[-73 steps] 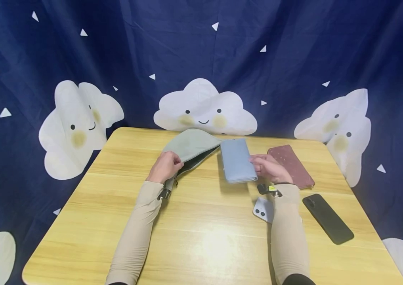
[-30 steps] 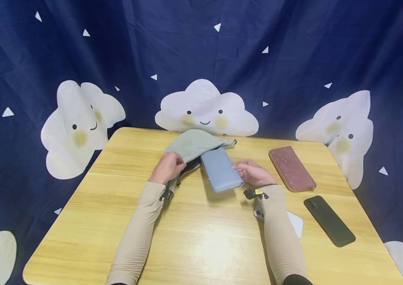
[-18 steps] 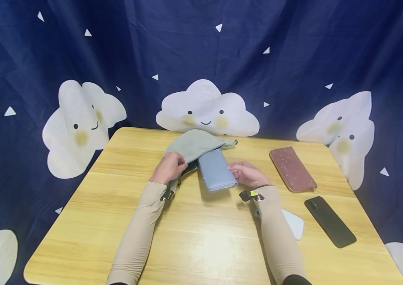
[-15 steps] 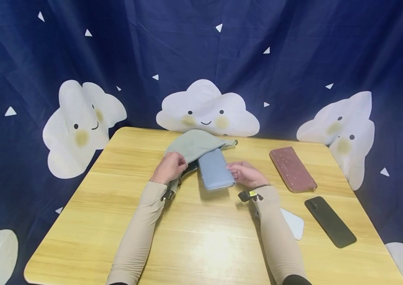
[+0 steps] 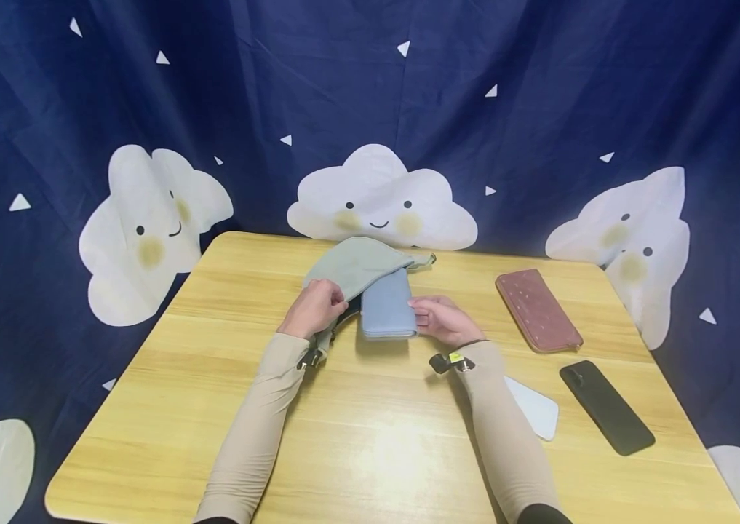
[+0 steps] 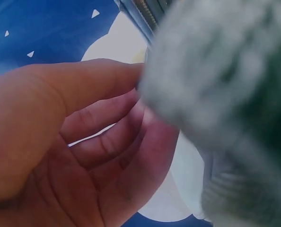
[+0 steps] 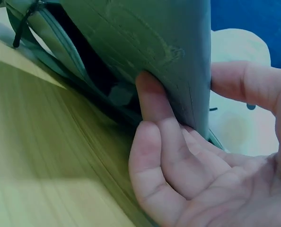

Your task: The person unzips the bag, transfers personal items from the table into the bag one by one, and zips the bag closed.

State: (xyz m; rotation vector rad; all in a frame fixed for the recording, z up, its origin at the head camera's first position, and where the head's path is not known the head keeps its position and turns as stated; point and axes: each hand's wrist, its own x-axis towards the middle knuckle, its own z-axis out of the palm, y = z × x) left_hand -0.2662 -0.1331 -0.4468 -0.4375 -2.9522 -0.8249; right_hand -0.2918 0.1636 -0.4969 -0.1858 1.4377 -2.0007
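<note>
A grey-green crescent-shaped zip bag (image 5: 356, 263) lies at the back of the table, its mouth turned toward me. My left hand (image 5: 312, 308) pinches the rim of that mouth between thumb and fingers; in the left wrist view blurred grey-green fabric (image 6: 216, 61) fills the right side. A light blue wallet (image 5: 388, 309) is gripped at its right edge by my right hand (image 5: 447, 320). The wallet's far end is under the bag's upper flap, hidden inside. In the right wrist view, the thumb and fingers clasp opposite faces of the wallet (image 7: 178, 42), with the open zipper (image 7: 69, 47) beside it.
To the right lie a burgundy zip wallet (image 5: 538, 311) and a black phone (image 5: 607, 407). A white phone (image 5: 533, 409) is partly covered by my right forearm. A dark blue curtain with cloud prints hangs behind the wooden table (image 5: 370, 437).
My right hand has carried the blue wallet left from beside the bag into its mouth, and straightened it. The left hand keeps hold of the bag's rim, hardly moving.
</note>
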